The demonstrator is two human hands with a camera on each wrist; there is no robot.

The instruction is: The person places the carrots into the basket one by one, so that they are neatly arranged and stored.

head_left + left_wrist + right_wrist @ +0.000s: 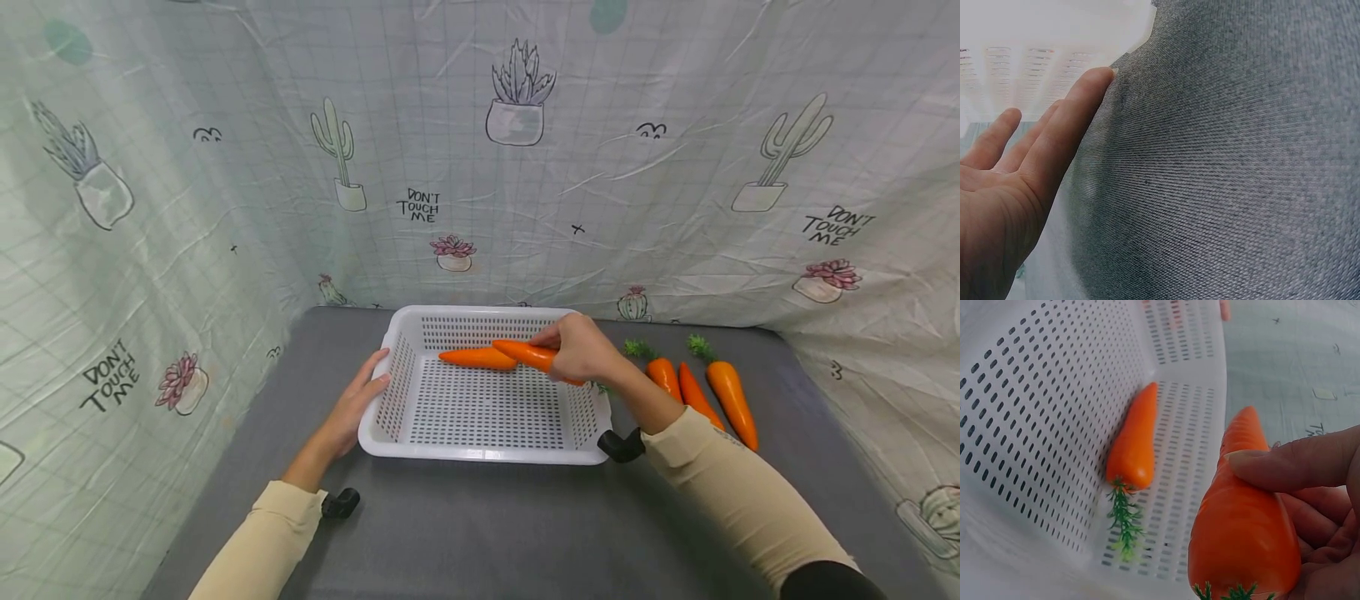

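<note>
A white perforated plastic basket (484, 455) stands on the grey table. At its left side my left hand (350, 410) rests with fairly straight fingers touching the wall and rim. Over the basket's far right part, my right hand (588, 348) grips an orange carrot (522, 352), its tip pointing left. The right wrist view shows the thumb (1266, 467) pressed on top of this carrot and green leaves at its thick end. Another carrot (1135, 447), with a green sprig, lies inside the basket along the far wall.
Three more carrots lie on the table right of the basket: one nearest (663, 375), a slimmer middle one (699, 400) and an outer one (732, 403). A printed cloth (465, 167) hangs behind the table and along its sides.
</note>
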